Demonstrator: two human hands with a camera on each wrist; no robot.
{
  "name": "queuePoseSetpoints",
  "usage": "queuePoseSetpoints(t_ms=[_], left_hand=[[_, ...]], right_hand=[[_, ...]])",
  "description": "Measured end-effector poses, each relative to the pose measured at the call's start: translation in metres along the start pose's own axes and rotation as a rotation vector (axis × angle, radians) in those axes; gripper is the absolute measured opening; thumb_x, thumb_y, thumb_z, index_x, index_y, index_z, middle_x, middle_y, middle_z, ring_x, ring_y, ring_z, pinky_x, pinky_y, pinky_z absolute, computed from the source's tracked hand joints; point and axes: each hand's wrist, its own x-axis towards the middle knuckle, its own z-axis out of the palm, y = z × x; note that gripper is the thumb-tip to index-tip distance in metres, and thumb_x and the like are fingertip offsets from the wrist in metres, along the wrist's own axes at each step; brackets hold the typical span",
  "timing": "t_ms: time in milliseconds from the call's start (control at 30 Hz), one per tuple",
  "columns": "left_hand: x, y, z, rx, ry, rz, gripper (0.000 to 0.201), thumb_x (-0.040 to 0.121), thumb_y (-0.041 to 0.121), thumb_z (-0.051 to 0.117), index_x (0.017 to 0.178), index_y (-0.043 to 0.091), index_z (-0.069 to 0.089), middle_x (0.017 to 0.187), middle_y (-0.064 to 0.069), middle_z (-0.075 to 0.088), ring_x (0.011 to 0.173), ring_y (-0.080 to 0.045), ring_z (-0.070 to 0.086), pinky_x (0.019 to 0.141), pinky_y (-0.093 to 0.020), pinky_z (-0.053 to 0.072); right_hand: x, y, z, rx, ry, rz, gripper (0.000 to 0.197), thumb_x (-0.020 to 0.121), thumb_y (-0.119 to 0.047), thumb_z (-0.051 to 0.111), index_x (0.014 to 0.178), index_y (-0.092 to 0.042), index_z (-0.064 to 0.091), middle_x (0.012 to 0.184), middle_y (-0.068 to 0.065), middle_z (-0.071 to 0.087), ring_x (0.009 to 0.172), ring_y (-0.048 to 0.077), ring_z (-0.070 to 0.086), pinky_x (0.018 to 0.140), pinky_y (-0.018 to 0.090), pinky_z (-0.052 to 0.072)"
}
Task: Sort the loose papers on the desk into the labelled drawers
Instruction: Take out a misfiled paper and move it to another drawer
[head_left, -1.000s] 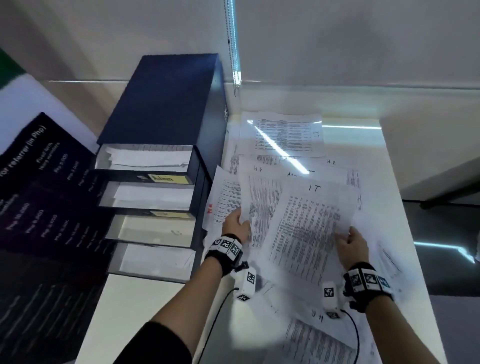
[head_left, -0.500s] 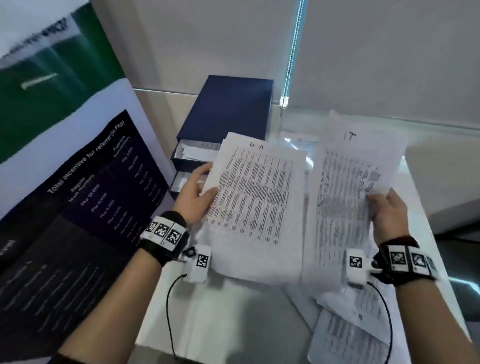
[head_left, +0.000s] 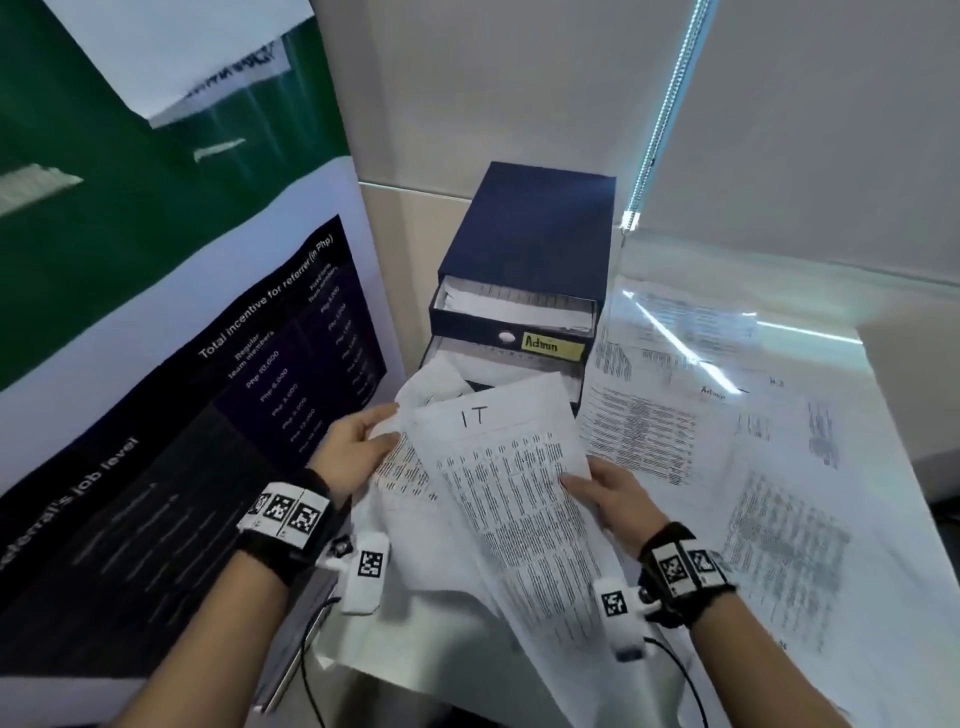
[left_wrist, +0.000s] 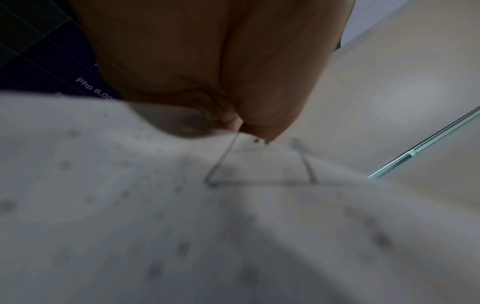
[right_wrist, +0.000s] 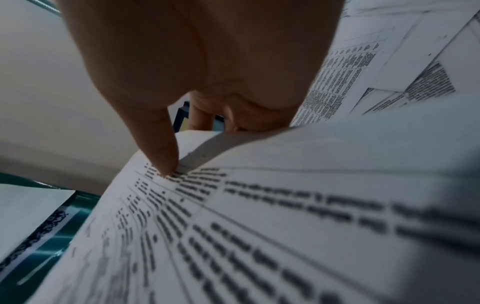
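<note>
My right hand (head_left: 597, 486) pinches the right edge of a printed sheet marked "IT" (head_left: 514, 499), held up in front of the dark blue drawer unit (head_left: 530, 249). In the right wrist view the thumb (right_wrist: 158, 148) presses on that IT sheet (right_wrist: 259, 226) with fingers under it. My left hand (head_left: 363, 441) grips a second printed sheet (head_left: 405, 467), which lies partly under the IT sheet. The left wrist view is blurred; this second sheet (left_wrist: 182, 205) fills it below the left hand (left_wrist: 233, 102). The top drawer, labelled "Admin" (head_left: 553, 345), stands open with papers inside. The drawer below it is open too.
Several loose printed papers (head_left: 675, 426) cover the white desk (head_left: 810, 338) to the right of the drawers. A large poster board (head_left: 156, 364) stands close on the left. A blind cord (head_left: 670, 104) hangs behind the drawer unit. Cables trail from both wrist cameras.
Both hands have come together: the IT sheet has moved left and down over the left hand's sheet. The view has dropped, and the Admin drawer label now shows.
</note>
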Motion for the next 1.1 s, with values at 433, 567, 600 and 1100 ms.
queuePoseSetpoints(t_ms=[433,567,600,1100], left_hand=[[0.021,0.061,0.021,-0.423,-0.208,0.049,0.037,0.096,-0.005,0.042,0.127,0.004,0.059,0.118,-0.017,0.069,0.103,-0.024,0.068,0.078,-0.029,0.059],[0.035,0.057,0.016,-0.388,-0.174,0.007,0.037,0.092,-0.008,0.045,0.124,0.001,0.062,0.117,-0.022,0.068,0.106,-0.031,0.067,0.091,-0.039,0.055],[0.041,0.050,0.015,-0.347,-0.134,-0.032,0.037,0.092,-0.008,0.045,0.124,0.001,0.062,0.116,-0.025,0.067,0.105,-0.033,0.067,0.093,-0.041,0.054],[0.116,0.050,0.057,0.283,0.271,0.125,0.030,0.091,0.009,0.060,0.118,0.017,0.070,0.118,-0.001,0.069,0.106,-0.015,0.062,0.098,-0.020,0.042]], right_hand=[[-0.017,-0.023,-0.053,0.192,0.156,0.007,0.050,0.077,-0.022,0.071,0.122,-0.002,0.062,0.115,0.021,0.069,0.102,0.035,0.068,0.084,0.043,0.058],[-0.016,-0.026,-0.070,0.318,0.278,-0.016,0.063,0.068,-0.027,0.081,0.123,-0.002,0.061,0.121,0.021,0.066,0.114,0.038,0.062,0.094,0.047,0.053],[-0.016,-0.028,-0.071,0.333,0.301,-0.014,0.052,0.077,-0.022,0.073,0.123,-0.002,0.060,0.122,0.021,0.066,0.115,0.038,0.062,0.094,0.047,0.052],[-0.012,-0.096,-0.099,0.103,0.299,-0.241,0.034,0.092,-0.012,0.056,0.124,-0.006,0.061,0.115,0.016,0.070,0.101,0.029,0.070,0.082,0.037,0.059]])
